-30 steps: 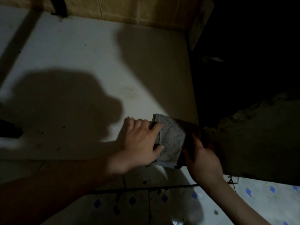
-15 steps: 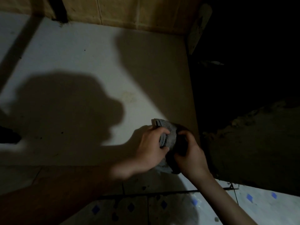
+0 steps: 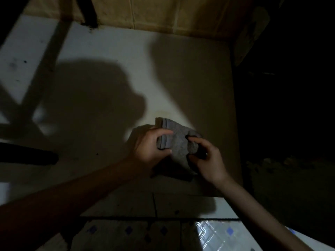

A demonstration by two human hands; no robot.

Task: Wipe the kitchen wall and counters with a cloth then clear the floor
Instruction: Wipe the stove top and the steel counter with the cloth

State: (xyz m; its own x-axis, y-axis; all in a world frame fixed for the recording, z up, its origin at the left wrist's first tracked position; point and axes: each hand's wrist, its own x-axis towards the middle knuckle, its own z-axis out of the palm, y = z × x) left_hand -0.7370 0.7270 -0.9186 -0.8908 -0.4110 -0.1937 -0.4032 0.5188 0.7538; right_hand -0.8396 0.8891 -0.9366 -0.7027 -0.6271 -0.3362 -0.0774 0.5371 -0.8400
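Both hands have drawn together since a second ago, bunching the cloth [image 3: 178, 142] on the bench [image 3: 108, 73]; left hand [image 3: 151, 147] and right hand [image 3: 208, 160] pinch it. Folding step; next, wiping needs a firm one-hand grip.

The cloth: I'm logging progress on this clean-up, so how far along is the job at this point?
Done: nothing provably; the white counter shows dark specks. In hand: both the left hand and right hand grip the grey cloth, folded, low over the counter. Left: wiping the tan tiled wall; the floor isn't clearly visible, so clearing it can't be judged.
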